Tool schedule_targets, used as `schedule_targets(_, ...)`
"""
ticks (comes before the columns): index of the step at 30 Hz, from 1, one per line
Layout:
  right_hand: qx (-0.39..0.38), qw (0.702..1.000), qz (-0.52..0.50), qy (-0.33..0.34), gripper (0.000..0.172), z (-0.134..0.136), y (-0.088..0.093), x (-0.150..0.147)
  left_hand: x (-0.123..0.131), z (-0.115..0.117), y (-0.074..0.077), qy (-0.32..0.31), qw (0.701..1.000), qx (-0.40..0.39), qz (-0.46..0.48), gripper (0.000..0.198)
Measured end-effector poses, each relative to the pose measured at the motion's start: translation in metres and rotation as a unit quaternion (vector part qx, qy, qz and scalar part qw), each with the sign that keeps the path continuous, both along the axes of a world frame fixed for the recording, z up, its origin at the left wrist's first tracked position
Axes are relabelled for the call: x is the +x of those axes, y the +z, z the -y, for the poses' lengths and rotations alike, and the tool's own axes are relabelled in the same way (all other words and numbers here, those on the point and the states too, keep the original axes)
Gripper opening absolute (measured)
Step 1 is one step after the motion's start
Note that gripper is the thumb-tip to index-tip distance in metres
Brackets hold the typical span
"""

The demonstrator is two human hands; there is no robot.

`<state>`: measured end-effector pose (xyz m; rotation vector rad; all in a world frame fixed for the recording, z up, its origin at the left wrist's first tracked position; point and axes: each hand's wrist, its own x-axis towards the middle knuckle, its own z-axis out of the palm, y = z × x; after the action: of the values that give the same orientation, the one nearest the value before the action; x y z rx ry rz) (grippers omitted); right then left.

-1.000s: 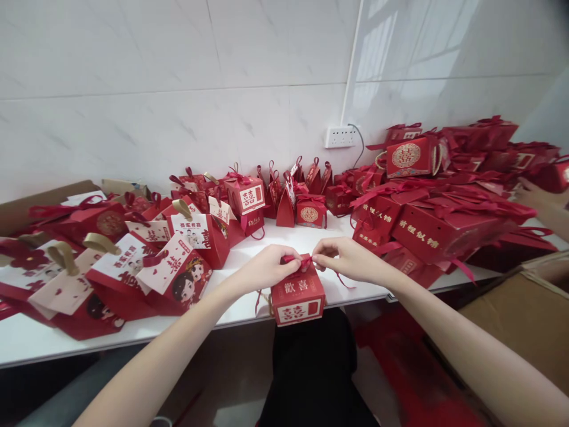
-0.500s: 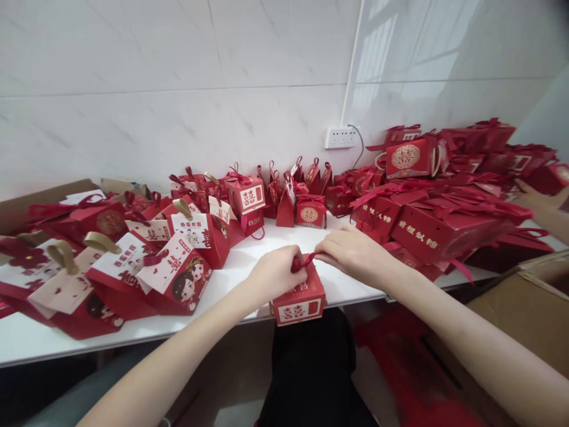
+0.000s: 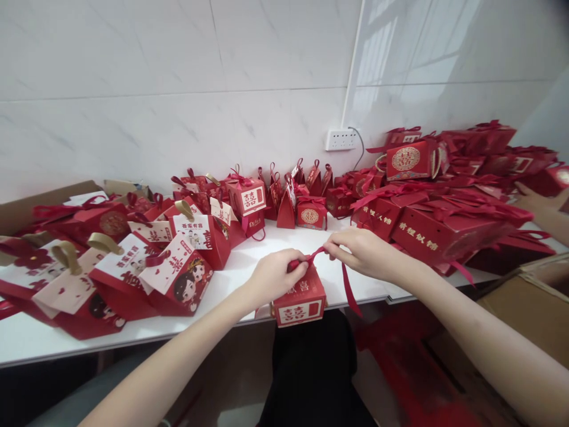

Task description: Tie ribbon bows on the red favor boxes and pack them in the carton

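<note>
A small red gift box (image 3: 301, 301) with a white label sits at the table's front edge, below both hands. My left hand (image 3: 280, 274) is closed just above the box top, pinching the ribbon near its knot. To its right, my right hand (image 3: 355, 249) pinches the same red ribbon (image 3: 317, 254), drawn between the two hands. A loose ribbon end (image 3: 350, 290) hangs from the right hand past the table edge. The left fingertips partly hide the knot and the back of the box.
Red and white gift boxes (image 3: 178, 270) crowd the left of the white table (image 3: 253, 246). A heap of red ribboned boxes (image 3: 438, 231) fills the right. Another person's hand (image 3: 544, 204) reaches in at far right. A cardboard box (image 3: 528, 308) stands below it; a power strip (image 3: 341, 140) is on the wall.
My right hand has moved slightly right, drawing the ribbon out, and a long loose end now dangles from it. My left hand stays at the box with its fingers shifted a little.
</note>
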<state>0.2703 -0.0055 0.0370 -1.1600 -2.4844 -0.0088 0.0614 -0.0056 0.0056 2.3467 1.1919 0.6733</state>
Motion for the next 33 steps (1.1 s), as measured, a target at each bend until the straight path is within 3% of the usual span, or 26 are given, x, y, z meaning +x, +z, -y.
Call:
schedule_targets(3,-0.134,0.99,-0.035,-0.027,0.042,-0.006,0.0,0.002,-0.001,0.0,0.004,-0.017,0.998,-0.064,0.024,0.025)
schedule_targets(5,-0.155,0.986,-0.055,-0.037,0.044,-0.009,-0.001,0.002,-0.002,0.0,0.006,-0.024,0.993,-0.107,0.046,0.025)
schedule_targets(8,-0.177,0.977,-0.116,-0.01,0.032,-0.008,-0.003,-0.002,-0.002,-0.001,0.008,-0.031,0.986,-0.146,0.075,0.023)
schedule_targets(12,-0.244,0.96,-0.128,0.056,0.025,-0.005,-0.005,-0.013,-0.002,-0.003,0.008,-0.038,0.984,-0.15,0.093,0.024)
schedule_targets(21,-0.424,0.883,-0.182,0.083,0.035,-0.01,-0.013,-0.01,-0.006,-0.007,0.011,-0.032,0.983,-0.144,0.108,0.019)
schedule_targets(27,-0.365,0.914,-0.173,0.045,0.035,-0.012,-0.016,-0.014,-0.004,-0.007,0.008,-0.027,0.978,-0.17,0.118,0.022)
schedule_targets(33,-0.42,0.889,-0.154,0.098,0.032,-0.022,-0.022,-0.013,-0.005,-0.006,0.006,-0.024,0.982,-0.149,0.112,0.019)
